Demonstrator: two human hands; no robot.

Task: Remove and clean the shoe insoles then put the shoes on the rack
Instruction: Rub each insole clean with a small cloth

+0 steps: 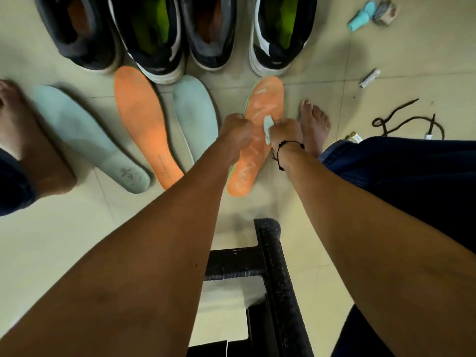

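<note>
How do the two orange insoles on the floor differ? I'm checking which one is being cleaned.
The right orange insole has pale streaks across it; the left orange insole looks evenly matte. The left hand and the right hand, which holds a small pale wipe, are on the right one; nothing touches the left one. The right one shows a green edge, the left none. Both lie flat on the tiled floor.
</note>
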